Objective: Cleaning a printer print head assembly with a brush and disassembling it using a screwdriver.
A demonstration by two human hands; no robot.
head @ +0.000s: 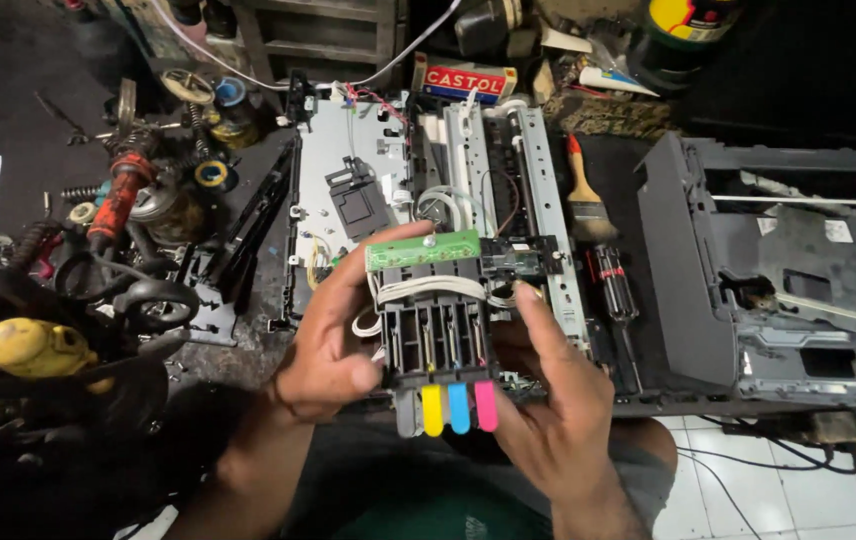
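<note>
Fingers (388,243) of the left hand (333,335) wrap around the left side and top of a black printer cartridge carriage (438,335), gripping it near its green circuit board (423,250), while the right hand (548,400) clasps the carriage's right side with its fingers spread along the edge. The carriage is held up between both hands, just above the stripped metal printer chassis (468,170), its yellow, blue and pink tabs (459,407) pointing towards the person. A paintbrush (585,195) and a screwdriver (616,290) lie to the right of the chassis, beside the grey printer housing (778,290).
</note>
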